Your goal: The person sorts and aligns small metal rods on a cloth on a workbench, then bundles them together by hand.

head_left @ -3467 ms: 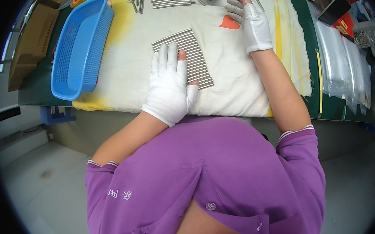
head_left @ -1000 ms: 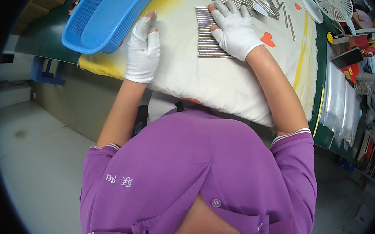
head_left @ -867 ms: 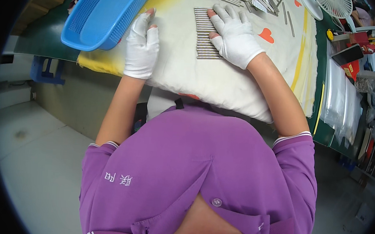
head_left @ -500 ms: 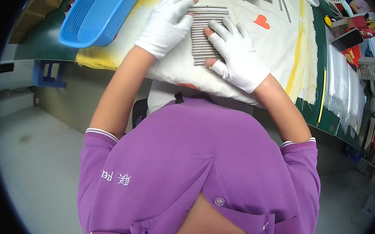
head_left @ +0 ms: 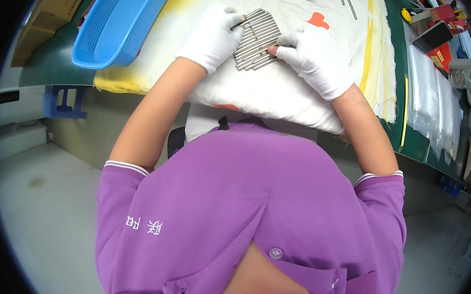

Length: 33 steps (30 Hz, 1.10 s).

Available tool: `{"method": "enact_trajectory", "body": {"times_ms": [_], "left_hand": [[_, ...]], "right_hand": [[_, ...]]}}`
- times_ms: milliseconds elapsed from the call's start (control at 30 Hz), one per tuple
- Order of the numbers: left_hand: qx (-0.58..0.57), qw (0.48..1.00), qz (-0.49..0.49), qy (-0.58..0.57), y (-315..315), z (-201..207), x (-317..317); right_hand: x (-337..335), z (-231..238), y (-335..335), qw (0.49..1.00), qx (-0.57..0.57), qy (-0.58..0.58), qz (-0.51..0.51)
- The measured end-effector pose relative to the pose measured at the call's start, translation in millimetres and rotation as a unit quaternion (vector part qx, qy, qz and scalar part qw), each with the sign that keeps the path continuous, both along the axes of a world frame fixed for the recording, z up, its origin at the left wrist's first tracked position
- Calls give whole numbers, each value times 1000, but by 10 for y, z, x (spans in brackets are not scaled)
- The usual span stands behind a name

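A row of slim metal rods [head_left: 258, 39] lies side by side on the white cloth [head_left: 283, 95], slanting up to the right with their ends uneven. My left hand [head_left: 213, 39], in a white glove, has its fingers curled round the rods' left ends. On the opposite side, my right hand [head_left: 319, 59] is bent in with bare thumb tip against the right ends. Its glove is white too, and its other fingers are partly tucked out of sight.
A blue perforated basket [head_left: 118, 24] stands at the left. More loose rods [head_left: 348, 4] lie at the far edge, near a red heart-shaped patch [head_left: 318, 20]. Clear plastic bags [head_left: 432, 100] lie on the green table's right side, with a cardboard box [head_left: 50, 16] far left.
The rods have turned from nearly level to slanted, and their ends are less even. My right hand has drawn back off their top to the right side, its fingers curling in.
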State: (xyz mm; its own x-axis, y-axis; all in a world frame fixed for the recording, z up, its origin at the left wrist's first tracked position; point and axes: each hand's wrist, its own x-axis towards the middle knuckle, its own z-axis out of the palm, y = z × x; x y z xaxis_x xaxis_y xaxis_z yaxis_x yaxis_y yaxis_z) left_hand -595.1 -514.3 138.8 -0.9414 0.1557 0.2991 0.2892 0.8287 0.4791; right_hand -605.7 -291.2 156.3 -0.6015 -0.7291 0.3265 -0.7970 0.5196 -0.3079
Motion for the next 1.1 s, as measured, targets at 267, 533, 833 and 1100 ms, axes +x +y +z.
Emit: {"method": "enact_trajectory", "body": {"times_ms": [267,533,833,1100], "left_hand": [[-21,997,28,-66,250,186,617],[-80,985,-153,-11,204,255,595],[-2,984,-180,-5,-188,15,585],[3,999,14,47,-369,-92,639]], "right_hand": [[-89,-2,259,987,-62,36,143],[101,25,406,993,-12,-49,109],[164,82,544,981,104,-122,108],[55,-47,121,986,85,-29,139]]}}
